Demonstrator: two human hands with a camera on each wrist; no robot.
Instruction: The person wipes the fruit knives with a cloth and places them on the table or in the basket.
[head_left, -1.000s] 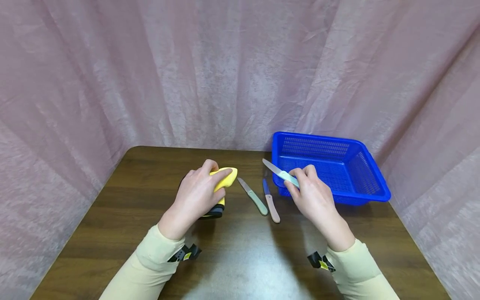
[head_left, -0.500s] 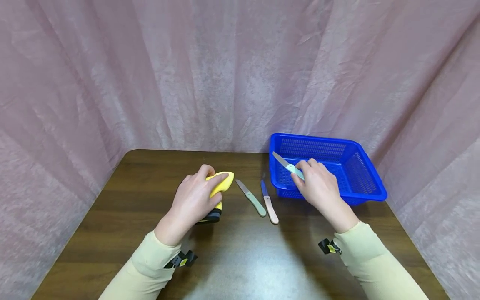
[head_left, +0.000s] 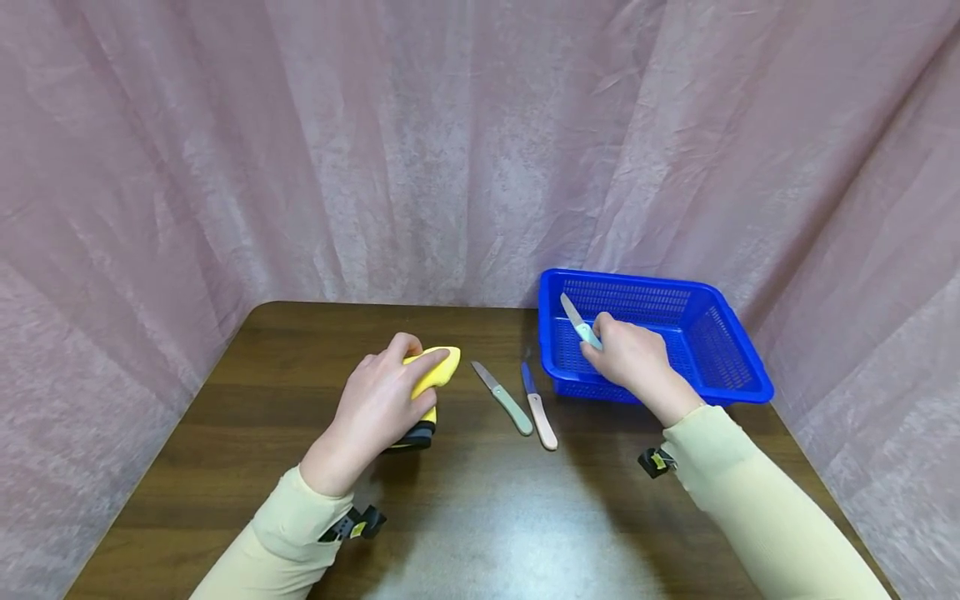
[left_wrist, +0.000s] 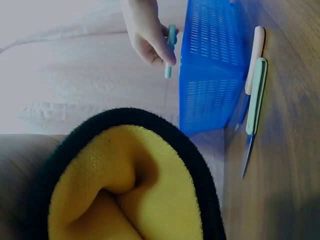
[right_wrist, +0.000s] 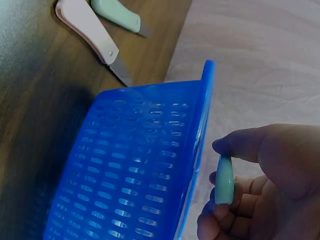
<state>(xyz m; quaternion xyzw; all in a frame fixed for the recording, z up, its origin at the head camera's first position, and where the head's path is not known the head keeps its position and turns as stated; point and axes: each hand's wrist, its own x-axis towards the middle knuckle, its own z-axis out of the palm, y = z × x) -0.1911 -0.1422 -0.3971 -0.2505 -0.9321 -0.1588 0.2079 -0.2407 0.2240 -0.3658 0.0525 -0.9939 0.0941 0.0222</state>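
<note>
My right hand pinches the mint-green handle of a small knife over the blue basket; its blade points up and left toward the basket's back wall. The right wrist view shows the handle between thumb and fingers, beside the basket's rim. In the head view my left hand grips a folded yellow cloth with a dark border, whose folds fill the lower left wrist view. Between the hands, a green-handled knife and a pink-handled knife lie side by side on the table.
The basket stands at the back right of the brown wooden table, near its far edge. Pink curtains hang behind the table and along both sides.
My right hand has carried the mint-green knife from the basket's left rim to the right, over the basket's inside. The left hand with the cloth has shifted slightly left and down in view.
</note>
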